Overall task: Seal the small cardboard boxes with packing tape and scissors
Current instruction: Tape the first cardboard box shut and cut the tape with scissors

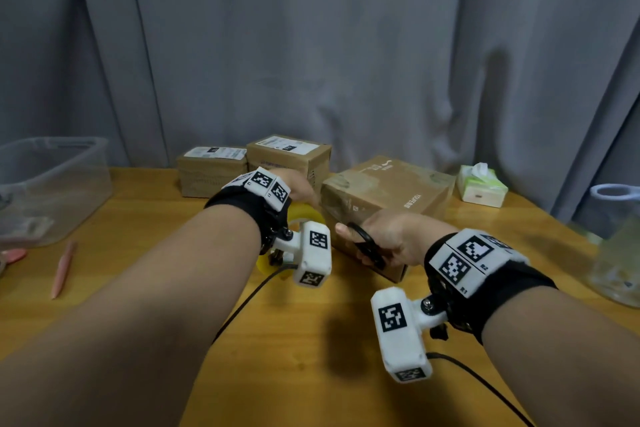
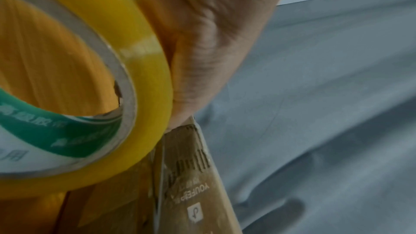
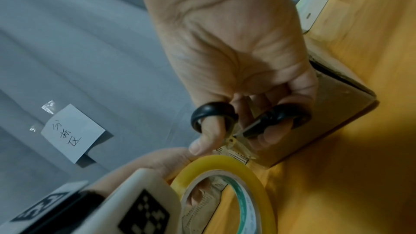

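Right hand [image 1: 388, 239] grips black-handled scissors [image 3: 252, 122], thumb and fingers through the loops, blades at the near-left corner of the large cardboard box [image 1: 391, 191] mid-table [image 1: 311, 340]. Left hand [image 1: 298, 189] holds the yellow tape roll [image 2: 144, 70] beside that corner; tape strand probably between them, blurred. Two small labelled boxes [image 1: 249, 166] sit at the far edge.

A glossy yellow plastic tape roll [image 2: 144, 70] is wound on a paper core. Matt brown cardboard forms the box [image 1: 388, 191]; the table [image 1: 311, 340] is smooth wood.
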Motion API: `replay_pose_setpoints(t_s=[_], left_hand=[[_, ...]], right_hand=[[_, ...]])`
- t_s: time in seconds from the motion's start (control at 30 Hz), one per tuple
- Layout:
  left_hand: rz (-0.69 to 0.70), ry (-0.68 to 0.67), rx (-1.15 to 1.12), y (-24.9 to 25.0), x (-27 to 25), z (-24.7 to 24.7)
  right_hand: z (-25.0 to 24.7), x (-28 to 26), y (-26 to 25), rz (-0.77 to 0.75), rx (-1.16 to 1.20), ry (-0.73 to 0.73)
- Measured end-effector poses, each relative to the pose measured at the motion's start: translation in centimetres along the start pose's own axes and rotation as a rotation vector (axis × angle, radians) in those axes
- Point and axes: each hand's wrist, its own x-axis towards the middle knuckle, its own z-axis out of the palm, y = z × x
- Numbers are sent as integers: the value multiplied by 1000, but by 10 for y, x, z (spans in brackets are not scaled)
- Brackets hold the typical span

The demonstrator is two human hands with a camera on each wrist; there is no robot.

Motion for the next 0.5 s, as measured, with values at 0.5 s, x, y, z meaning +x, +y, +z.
replay_pose_setpoints(t_s=[0.5], left_hand=[[-39, 30, 82, 6, 7, 5]], right_hand=[[-10, 14, 13, -35, -243, 26]])
